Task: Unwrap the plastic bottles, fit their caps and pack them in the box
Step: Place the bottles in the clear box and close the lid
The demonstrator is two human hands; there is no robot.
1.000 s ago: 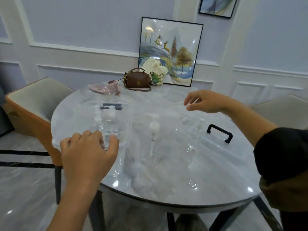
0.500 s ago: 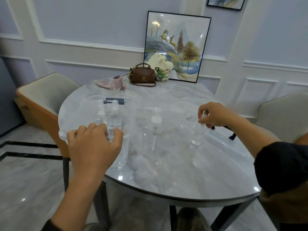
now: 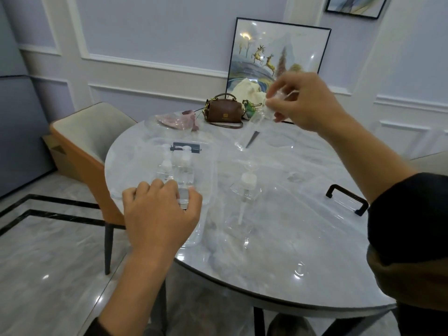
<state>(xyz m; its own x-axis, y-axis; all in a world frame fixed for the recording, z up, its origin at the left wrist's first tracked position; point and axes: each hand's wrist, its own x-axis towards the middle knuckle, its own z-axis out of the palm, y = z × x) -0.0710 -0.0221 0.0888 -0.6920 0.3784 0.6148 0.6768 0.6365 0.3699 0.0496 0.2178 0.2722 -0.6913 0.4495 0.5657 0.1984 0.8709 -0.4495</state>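
A clear wrapped bottle [image 3: 251, 128] hangs tilted in the air over the far side of the table [image 3: 303, 243]. The right hand [image 3: 309, 106] pinches its top, fingers curled tight around the crinkled plastic. Near the left edge stands the clear box [image 3: 209, 170] with two capped bottles [image 3: 185, 166] upright inside. The left hand [image 3: 160, 214] grips the box's near rim, fingers curled over it and thumb out to the side. A white pump cap [image 3: 248, 181] lies in loose wrap mid-table. A black handle [image 3: 346, 197] sits by the right edge and a brown handbag [image 3: 224, 110] at the far edge.
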